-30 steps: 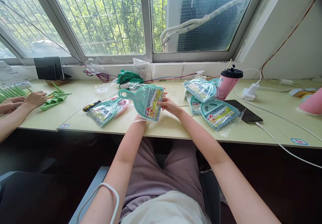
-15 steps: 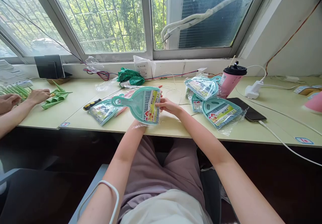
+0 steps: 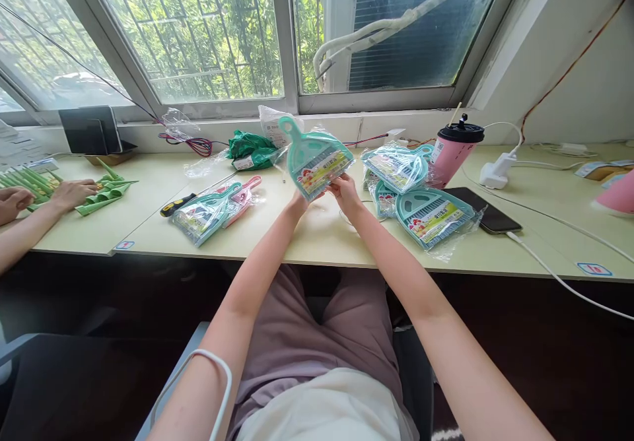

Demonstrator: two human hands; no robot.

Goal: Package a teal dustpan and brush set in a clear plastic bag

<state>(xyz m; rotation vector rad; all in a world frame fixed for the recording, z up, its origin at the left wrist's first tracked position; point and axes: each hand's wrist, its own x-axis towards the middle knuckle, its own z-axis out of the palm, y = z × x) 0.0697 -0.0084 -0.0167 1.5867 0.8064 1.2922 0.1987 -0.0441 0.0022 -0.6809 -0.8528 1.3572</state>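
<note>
Dustpan set (image 3: pixel 317 159) in teal, sealed in clear plastic, raised above the bench (image 3: pixel 321 236) just in front of the window sill, handle tilted up and away to the left, labelled edge down toward the hands. Both forearms stretched forward from the lap, converging at the pack's lower edge. Left hand (image 3: pixel 298 201) clenched on the lower left corner, grip mostly hidden behind the pack — right hand (image 3: pixel 345 190) pinching the lower right edge, fingers curled up against the label. Stacked to the right, more wrapped dustpan sets (image 3: pixel 421 197), near a black phone (image 3: pixel 483 210) and a pink cup (image 3: pixel 453 152). Lying to the left, another small pile of packs (image 3: pixel 211 210) — one of them pink. Far left, another person's hand (image 3: pixel 72 193) resting on green strips (image 3: pixel 106 190).
</note>
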